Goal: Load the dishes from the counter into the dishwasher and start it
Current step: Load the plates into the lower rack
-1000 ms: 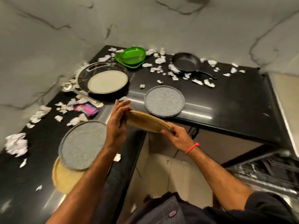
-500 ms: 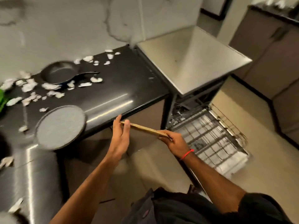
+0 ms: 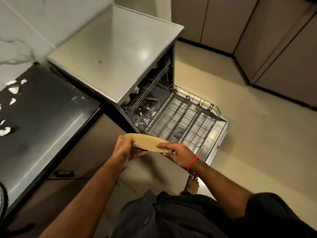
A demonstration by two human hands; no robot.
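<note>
Dishwasher (image 3: 120, 54) — the grey, flat-topped machine — stands open ahead of your hands, its door (image 3: 221, 134) folded down to the floor and the lower wire rack (image 3: 185, 121) pulled out over it, just beyond your right hand. Between your hands you carry a round, flat, tan plate (image 3: 147, 142), tilted a little so its far edge sits higher than the near one. Your left hand (image 3: 123, 150) grips the plate's left rim, fingers curled under it and the thumb side on top. Your right hand (image 3: 178, 154) pinches the right rim, thumb laid along the top face and fingers tucked beneath; a red thread bracelet (image 3: 193, 162) circles that wrist. The plate hangs in the air near the rack's near corner, apart from it and not yet inside.

Inside the tub, beyond the plate, an upper wire rack (image 3: 154, 83) shows in shadow, and white scraps (image 3: 145, 115) lie on the tub floor below it — what they are you cannot tell. To the left of your left hand runs the glossy black counter (image 3: 44, 121), dotted with white torn bits (image 3: 13, 90) at its far-left edge. Brown cabinet fronts (image 3: 72, 162) sit under that counter, beside your left forearm. Pale cream floor (image 3: 257, 134) spreads to the right of your right hand, with tall beige cupboard doors (image 3: 274, 40) beyond. Your bare foot (image 3: 192, 184) shows below your right wrist.
</note>
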